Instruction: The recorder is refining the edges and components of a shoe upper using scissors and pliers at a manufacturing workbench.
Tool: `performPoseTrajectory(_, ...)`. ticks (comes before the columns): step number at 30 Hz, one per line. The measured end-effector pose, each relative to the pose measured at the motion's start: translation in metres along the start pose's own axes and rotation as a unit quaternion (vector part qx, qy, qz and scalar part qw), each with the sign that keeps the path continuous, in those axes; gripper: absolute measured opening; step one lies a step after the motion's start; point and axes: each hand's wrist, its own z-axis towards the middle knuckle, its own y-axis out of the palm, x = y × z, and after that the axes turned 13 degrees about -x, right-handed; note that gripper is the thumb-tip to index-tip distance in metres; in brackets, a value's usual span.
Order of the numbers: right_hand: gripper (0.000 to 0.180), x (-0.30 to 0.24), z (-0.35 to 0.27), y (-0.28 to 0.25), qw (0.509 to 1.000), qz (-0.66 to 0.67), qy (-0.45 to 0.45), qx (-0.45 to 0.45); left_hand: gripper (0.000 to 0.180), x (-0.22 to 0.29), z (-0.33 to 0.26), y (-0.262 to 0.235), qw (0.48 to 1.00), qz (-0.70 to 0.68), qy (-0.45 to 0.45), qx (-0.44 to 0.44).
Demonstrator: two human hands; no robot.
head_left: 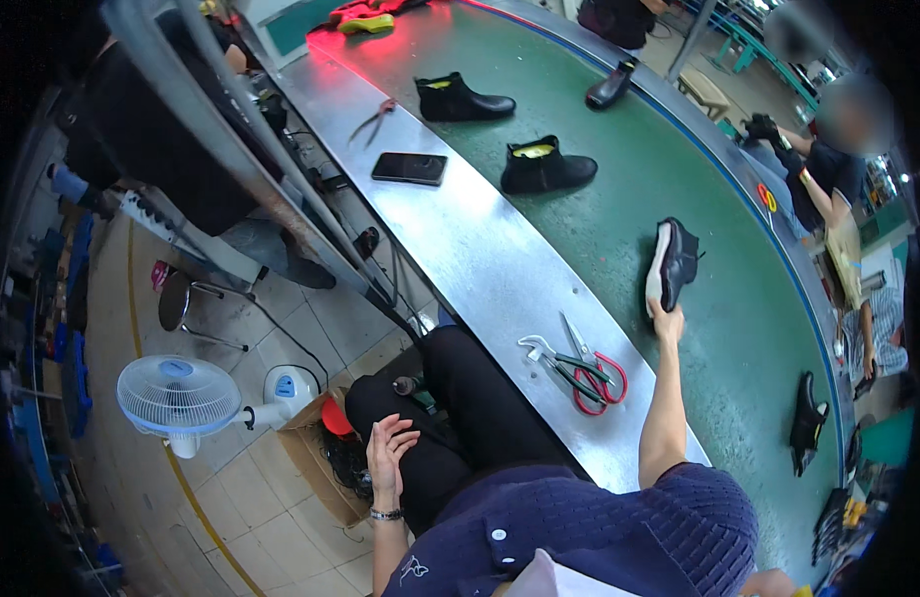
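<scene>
My right hand (666, 321) reaches out over the green belt (619, 214) and grips a black shoe with a white sole (682, 261) by its near end. The shoe is tipped on its side, its sole facing left. My left hand (388, 456) is beside my left knee, fingers apart and holding nothing. On the metal ledge (480, 259), left of my right forearm, lie red-handled scissors (606, 383) and green-handled pliers (569, 366), partly overlapping. Farther along the belt stand two black ankle boots (464, 99) with yellow-green linings.
A black phone (409, 168) and pincers (374, 121) lie farther up the ledge. Another black shoe (808, 423) is on the belt at right. A fan (178, 396) and a cardboard box (320, 468) stand at my left. Co-workers sit across the belt.
</scene>
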Motion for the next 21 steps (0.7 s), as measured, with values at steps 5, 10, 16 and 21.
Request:
performPoseTrajectory(5,0.082,-0.001,0.007,0.010,0.956,0.275,-0.007,-0.101,0.049,-0.021,0.008,-0.016,0.999,-0.051,-0.006,0.004)
performPoseTrajectory(10,0.074,-0.028,0.003,0.014,0.957,0.277,0.053,-0.064,0.051,-0.016,0.011,-0.031,0.995,-0.086,-0.050,-0.026)
performPoseTrajectory(16,0.067,-0.027,-0.003,0.032,0.986,0.150,0.047,0.051,0.053,-0.018,0.011,-0.028,0.994,-0.103,-0.031,-0.016)
performPoseTrajectory(21,0.061,-0.040,-0.015,0.030,0.991,0.033,-0.003,0.127,0.051,-0.017,0.010,-0.027,0.995,-0.092,-0.031,-0.008)
